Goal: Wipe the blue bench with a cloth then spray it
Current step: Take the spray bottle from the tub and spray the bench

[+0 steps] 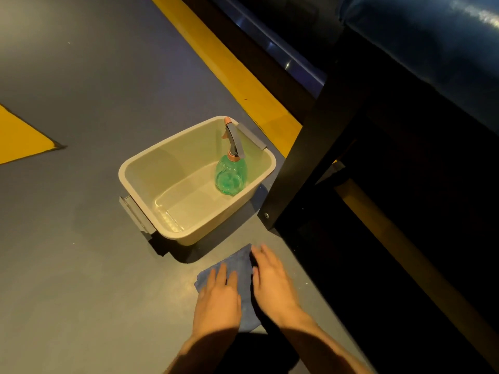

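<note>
A blue cloth [237,265] lies flat on the grey floor near the bottom middle. My left hand [220,295] rests flat on its left part, fingers spread. My right hand [271,279] lies flat along the cloth's right edge, fingers apart. Neither hand grips it. A green spray bottle [231,171] with a grey and pink trigger head stands inside a beige plastic tub [151,195], in the tub's right corner. The blue padded bench [432,44] fills the upper right, its black frame leg [310,147] coming down to the floor beside the tub.
The tub has grey handles at both ends and stands just beyond the cloth. A yellow floor stripe [243,76] runs diagonally behind it, and a yellow wedge [19,139] marks the left. Under the bench it is dark.
</note>
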`<state>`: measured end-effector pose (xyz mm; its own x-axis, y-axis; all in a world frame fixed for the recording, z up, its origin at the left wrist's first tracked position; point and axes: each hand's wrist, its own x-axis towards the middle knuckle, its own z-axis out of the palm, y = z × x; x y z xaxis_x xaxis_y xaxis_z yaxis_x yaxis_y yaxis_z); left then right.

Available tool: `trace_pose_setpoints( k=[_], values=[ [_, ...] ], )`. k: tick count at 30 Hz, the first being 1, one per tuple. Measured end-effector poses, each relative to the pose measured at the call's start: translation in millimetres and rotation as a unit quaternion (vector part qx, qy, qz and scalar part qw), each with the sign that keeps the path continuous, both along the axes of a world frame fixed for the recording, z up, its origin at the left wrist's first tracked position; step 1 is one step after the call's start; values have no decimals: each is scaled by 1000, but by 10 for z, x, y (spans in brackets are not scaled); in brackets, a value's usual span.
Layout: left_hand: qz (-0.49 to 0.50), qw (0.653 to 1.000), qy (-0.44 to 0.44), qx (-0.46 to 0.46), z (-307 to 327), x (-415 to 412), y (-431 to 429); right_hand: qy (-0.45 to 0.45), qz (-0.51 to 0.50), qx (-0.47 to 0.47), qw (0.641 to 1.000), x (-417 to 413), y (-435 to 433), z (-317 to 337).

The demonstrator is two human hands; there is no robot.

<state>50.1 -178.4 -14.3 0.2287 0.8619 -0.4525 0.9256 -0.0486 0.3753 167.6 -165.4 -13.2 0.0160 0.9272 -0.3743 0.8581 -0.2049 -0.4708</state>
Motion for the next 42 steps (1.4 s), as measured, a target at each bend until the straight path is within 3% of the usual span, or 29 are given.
trace_pose_setpoints(
  k=[1,3,6,9,10,13,18,29,34,38,42],
  values=[
    [58,990,-103,74,130,-15,61,31,-23,63,997,-15,103,128],
    [166,932,-268,181,536,-58,285,67,-54,198,976,-58,386,453],
    [241,877,-328,254,923,-135,844,92,-76,274,954,-185,859,924],
    [325,862,-380,87,1040,-132,1441,120,-111,259,952,-349,1344,1180],
    [363,831,-422,1,1063,-110,1582,126,-120,236,956,-407,1475,1206],
    [445,690,-535,-198,1097,-69,1744,155,-155,132,967,-535,1761,1134],
    [488,574,-597,-276,921,-55,1827,163,-233,92,954,-620,2000,954],
    [503,482,-654,-296,838,-103,1823,71,-249,143,955,-572,2083,927],
    [538,419,-688,-250,935,-78,1724,56,-210,197,956,-574,1783,1254],
    [571,437,-659,-220,1219,-70,1547,73,-202,228,950,-469,1437,1670],
    [534,516,-628,-233,1525,-42,1272,87,-195,269,939,-356,1047,2137]
  ],
)
